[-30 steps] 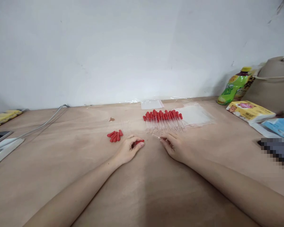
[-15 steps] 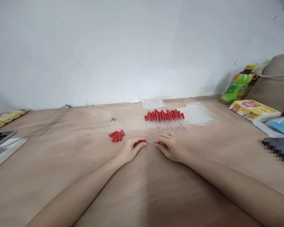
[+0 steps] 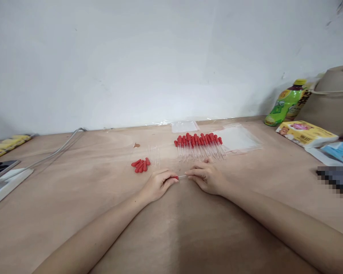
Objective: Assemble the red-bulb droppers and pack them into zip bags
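A pale wall (image 3: 125, 68) is rising behind the brown table (image 3: 63, 190), and I'm watching two hands nearly meeting. The left hand (image 3: 158, 185) is closing its fingers around a red bulb (image 3: 176, 177), only the tip showing. The right hand (image 3: 207, 178), fingertips pinched together, is holding a thin clear tube (image 3: 182, 176), which is bridging the gap to the bulb. Loose red bulbs (image 3: 141, 165) are lying beyond the left hand, beside bare tubes (image 3: 154, 156); red-topped droppers (image 3: 198, 141) are lying in a row beyond the right.
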A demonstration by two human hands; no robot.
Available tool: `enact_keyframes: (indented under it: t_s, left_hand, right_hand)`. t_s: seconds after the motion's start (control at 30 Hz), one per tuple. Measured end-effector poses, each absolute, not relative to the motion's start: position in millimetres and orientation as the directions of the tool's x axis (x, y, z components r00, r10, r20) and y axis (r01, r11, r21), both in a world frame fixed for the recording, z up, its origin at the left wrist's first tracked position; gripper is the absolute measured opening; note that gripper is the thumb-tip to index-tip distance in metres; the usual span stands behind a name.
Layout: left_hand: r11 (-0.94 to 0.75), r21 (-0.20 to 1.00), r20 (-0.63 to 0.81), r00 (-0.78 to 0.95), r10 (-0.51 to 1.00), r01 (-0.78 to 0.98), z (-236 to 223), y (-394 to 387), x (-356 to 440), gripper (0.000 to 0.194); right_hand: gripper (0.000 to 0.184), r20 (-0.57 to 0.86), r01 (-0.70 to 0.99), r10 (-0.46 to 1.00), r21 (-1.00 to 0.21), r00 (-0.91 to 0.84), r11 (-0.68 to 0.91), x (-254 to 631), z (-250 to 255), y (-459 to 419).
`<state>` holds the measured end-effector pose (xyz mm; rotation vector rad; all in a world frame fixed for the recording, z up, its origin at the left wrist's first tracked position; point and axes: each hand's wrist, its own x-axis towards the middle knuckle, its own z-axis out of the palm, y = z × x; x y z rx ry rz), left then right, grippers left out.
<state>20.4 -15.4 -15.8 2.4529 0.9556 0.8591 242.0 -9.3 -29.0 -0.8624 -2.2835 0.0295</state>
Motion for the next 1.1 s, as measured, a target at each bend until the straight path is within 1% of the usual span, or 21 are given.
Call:
enact_keyframes:
  t_s: [0.1, 0.17, 0.23, 0.37, 0.47, 0.67, 0.8, 1.1]
  left_hand:
    - [-0.704, 0.487, 0.393, 0.59, 0.705, 0.517, -17, -15, 21, 0.015]
    - [-0.687, 0.479, 0.391, 0.569, 0.724, 0.546, -18, -14, 21, 0.014]
    - [-0.647, 0.519, 0.38, 0.528, 0.76, 0.558, -19, -14, 20, 0.013]
    - [-0.548, 0.659, 0.355, 0.43, 0.83, 0.515, -21, -16, 20, 0.018]
    - [-0.519, 0.702, 0.35, 0.399, 0.848, 0.487, -23, -17, 20, 0.017]
    - [-0.527, 0.711, 0.328, 0.443, 0.834, 0.466, -22, -17, 20, 0.016]
    - [-0.573, 0.676, 0.354, 0.479, 0.803, 0.462, -19, -18, 20, 0.017]
    - [-0.593, 0.653, 0.36, 0.496, 0.79, 0.47, -24, -14, 19, 0.018]
  right_hand:
    - [0.018, 0.639, 0.617, 0.557, -0.16, -0.53, 0.771, 240, -31, -12]
    - [0.018, 0.65, 0.636, 0.553, -0.137, -0.52, 0.759, 238, -31, -14]
    - [0.018, 0.637, 0.644, 0.574, -0.155, -0.514, 0.749, 237, -31, -16]
    - [0.02, 0.584, 0.633, 0.628, -0.236, -0.514, 0.737, 237, -29, -16]
    - [0.021, 0.574, 0.613, 0.621, -0.244, -0.533, 0.751, 237, -28, -16]
    - [0.023, 0.569, 0.604, 0.619, -0.248, -0.542, 0.757, 233, -29, -16]
    - [0.023, 0.562, 0.606, 0.623, -0.25, -0.545, 0.755, 228, -28, -18]
    - [0.029, 0.483, 0.631, 0.662, -0.256, -0.573, 0.732, 226, -26, -15]
